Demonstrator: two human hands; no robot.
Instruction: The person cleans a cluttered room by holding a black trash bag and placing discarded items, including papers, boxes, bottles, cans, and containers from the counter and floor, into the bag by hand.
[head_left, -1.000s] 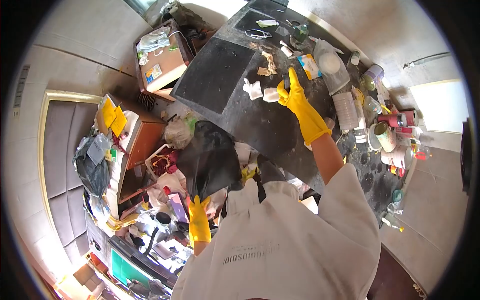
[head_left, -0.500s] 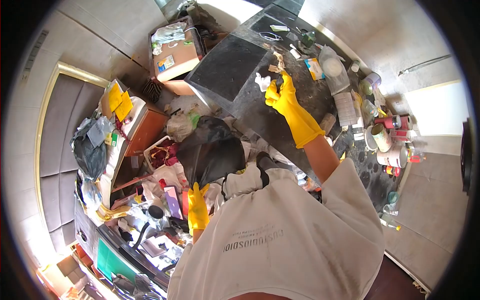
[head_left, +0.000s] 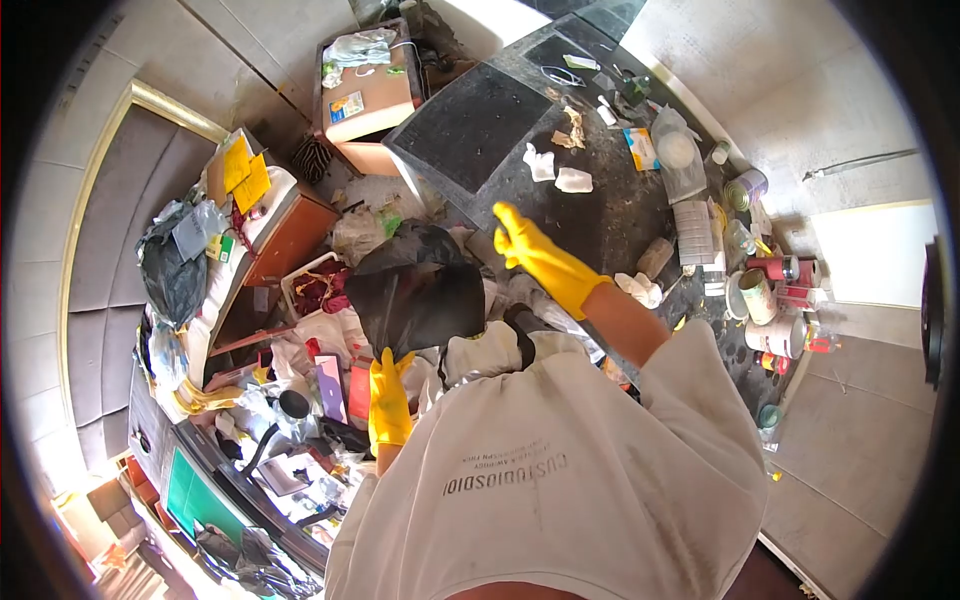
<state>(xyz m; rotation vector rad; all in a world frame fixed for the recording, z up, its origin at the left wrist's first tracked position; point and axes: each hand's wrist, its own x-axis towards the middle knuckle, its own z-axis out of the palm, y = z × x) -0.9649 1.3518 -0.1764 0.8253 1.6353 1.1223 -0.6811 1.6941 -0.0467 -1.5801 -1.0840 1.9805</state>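
My left hand [head_left: 390,405], in a yellow rubber glove, grips the rim of a black plastic bag [head_left: 415,305], which hangs open beside the dark table [head_left: 465,125]. My right hand [head_left: 540,260], gloved alike, is over the table's near edge, right of the bag. Its fingers look partly spread, with nothing seen between them. Beyond it on the tabletop lie a crumpled white tissue [head_left: 538,163], a white piece [head_left: 574,180] and a torn brown scrap [head_left: 571,130].
Cans [head_left: 760,297], a clear plastic bag [head_left: 680,155] and a blue-orange packet [head_left: 641,149] lie along the table's wall side. Mixed rubbish [head_left: 320,375] covers the floor at left, near a tipped drawer unit [head_left: 285,235]. A brown cabinet [head_left: 375,105] stands at the back.
My right hand has drawn back from the scraps toward the bag, and the dark item at its fingers no longer shows. My left hand still holds the bag. The view has shifted slightly.
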